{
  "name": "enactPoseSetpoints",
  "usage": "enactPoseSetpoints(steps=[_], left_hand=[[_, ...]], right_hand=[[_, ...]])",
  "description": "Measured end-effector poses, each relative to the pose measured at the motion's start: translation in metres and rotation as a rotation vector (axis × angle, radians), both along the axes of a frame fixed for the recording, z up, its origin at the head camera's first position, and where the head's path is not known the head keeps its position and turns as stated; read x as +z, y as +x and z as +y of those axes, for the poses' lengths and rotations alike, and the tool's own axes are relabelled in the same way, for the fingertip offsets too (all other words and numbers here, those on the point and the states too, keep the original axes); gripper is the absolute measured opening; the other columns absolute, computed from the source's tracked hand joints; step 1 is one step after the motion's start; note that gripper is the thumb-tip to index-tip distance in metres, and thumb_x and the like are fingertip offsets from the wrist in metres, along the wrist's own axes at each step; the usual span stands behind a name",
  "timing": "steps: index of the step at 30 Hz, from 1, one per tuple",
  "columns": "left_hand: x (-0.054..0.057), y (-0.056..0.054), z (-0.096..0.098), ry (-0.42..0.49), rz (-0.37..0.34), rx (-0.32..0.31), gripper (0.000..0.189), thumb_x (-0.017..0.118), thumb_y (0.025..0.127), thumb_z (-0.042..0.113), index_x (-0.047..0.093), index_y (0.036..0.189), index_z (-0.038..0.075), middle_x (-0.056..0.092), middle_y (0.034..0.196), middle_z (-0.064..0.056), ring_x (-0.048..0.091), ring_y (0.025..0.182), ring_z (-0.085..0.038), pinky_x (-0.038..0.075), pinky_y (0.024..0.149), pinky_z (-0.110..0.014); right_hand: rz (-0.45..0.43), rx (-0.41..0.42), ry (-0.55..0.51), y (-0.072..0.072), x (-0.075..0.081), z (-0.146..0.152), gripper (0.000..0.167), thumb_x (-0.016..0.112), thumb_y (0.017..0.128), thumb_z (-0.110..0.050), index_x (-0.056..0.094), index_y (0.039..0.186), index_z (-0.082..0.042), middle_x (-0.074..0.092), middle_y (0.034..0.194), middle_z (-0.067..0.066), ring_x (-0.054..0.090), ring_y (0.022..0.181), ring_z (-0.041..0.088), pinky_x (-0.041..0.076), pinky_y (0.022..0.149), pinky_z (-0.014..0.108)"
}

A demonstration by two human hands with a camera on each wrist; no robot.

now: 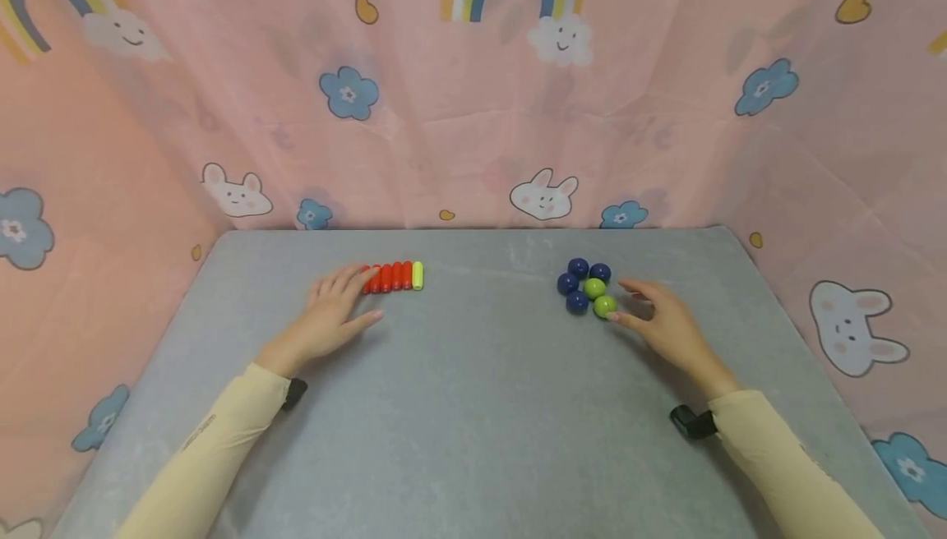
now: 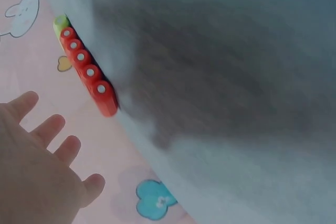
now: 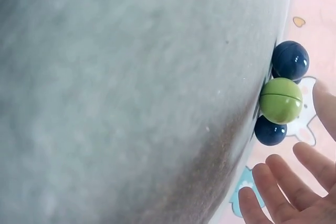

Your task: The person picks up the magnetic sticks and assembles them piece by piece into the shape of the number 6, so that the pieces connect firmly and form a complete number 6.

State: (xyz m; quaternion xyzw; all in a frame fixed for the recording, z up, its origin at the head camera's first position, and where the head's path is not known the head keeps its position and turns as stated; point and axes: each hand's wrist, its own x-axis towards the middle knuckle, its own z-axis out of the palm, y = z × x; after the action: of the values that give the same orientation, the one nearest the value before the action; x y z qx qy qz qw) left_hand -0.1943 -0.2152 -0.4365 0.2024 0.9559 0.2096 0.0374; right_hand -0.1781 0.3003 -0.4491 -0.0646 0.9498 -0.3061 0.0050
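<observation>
Left hand (image 1: 325, 317): left of centre in the head view, fingers and thumb apart, not gripping. Fingertips overlap the left end of a row of rods there; the left wrist view shows a gap in the picture between fingers and row. Contact: can't confirm from the head view alone.

Row, upper middle of the head frame, slightly left: five red rods (image 1: 386, 278) side by side, then one yellow-green rod (image 1: 418, 276) at the right end. All lie parallel, packed close. Left wrist view has the row at upper left, with a pale dot on the end of each red rod.

Right hand (image 1: 669, 325): right of centre in the head view, thumb and fingers apart, not gripping. Thumb tip is at the edge of the lower green ball in that view; right wrist view shows thumb and ball apart in the picture.

Balls: one cluster right of centre, upper half of the table. Four navy balls (image 1: 568, 283) along its left and top; two green balls (image 1: 604, 306) on the hand's side, one above the other. Right wrist view has part of the cluster at the right edge, a green ball in front of navy ones.

Table (image 1: 481, 399): grey top. Pink cloth (image 1: 414, 169) behind and at both sides, printed with rainbows, rabbits, blue flowers. Cream sleeves (image 1: 214, 432) on both arms.
</observation>
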Motion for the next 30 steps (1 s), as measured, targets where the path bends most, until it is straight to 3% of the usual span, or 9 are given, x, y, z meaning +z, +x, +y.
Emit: enactPoseSetpoints(steps=[6, 12, 21, 30], left_hand=[[0.004, -0.011, 0.015, 0.066, -0.003, 0.034, 0.068, 0.058, 0.098, 0.041, 0.032, 0.153, 0.011, 0.031, 0.159, -0.015, 0.025, 0.147, -0.039, 0.015, 0.119, -0.064], [0.009, -0.032, 0.034, 0.145, -0.024, 0.085, 0.057, 0.062, 0.097, 0.035, 0.043, 0.147, 0.015, 0.045, 0.150, -0.012, 0.037, 0.140, -0.035, 0.028, 0.116, -0.061], [0.005, -0.067, 0.056, 0.161, 0.000, -0.037, 0.032, 0.061, 0.098, 0.012, 0.063, 0.130, 0.012, 0.055, 0.142, -0.012, 0.045, 0.138, -0.035, 0.034, 0.116, -0.055], [-0.008, -0.078, 0.061, 0.148, -0.057, -0.049, 0.027, 0.060, 0.098, 0.014, 0.067, 0.125, 0.012, 0.058, 0.141, -0.011, 0.043, 0.139, -0.037, 0.026, 0.115, -0.063]], right_hand=[[0.004, -0.020, -0.028, -0.002, -0.002, -0.001, 0.066, 0.070, 0.091, -0.041, 0.049, 0.142, -0.003, 0.050, 0.144, 0.023, 0.052, 0.127, 0.041, 0.044, 0.105, 0.059], [-0.028, -0.038, -0.063, -0.002, -0.003, -0.001, 0.062, 0.069, 0.093, -0.038, 0.050, 0.140, -0.003, 0.054, 0.139, 0.025, 0.057, 0.122, 0.042, 0.047, 0.102, 0.057], [-0.065, -0.055, -0.100, -0.003, -0.004, 0.000, 0.056, 0.068, 0.094, -0.035, 0.053, 0.137, -0.002, 0.060, 0.133, 0.024, 0.063, 0.114, 0.040, 0.051, 0.096, 0.055], [-0.040, -0.055, -0.099, -0.004, -0.007, 0.000, 0.045, 0.070, 0.093, -0.032, 0.061, 0.128, -0.006, 0.067, 0.123, 0.020, 0.067, 0.104, 0.033, 0.055, 0.088, 0.046]])
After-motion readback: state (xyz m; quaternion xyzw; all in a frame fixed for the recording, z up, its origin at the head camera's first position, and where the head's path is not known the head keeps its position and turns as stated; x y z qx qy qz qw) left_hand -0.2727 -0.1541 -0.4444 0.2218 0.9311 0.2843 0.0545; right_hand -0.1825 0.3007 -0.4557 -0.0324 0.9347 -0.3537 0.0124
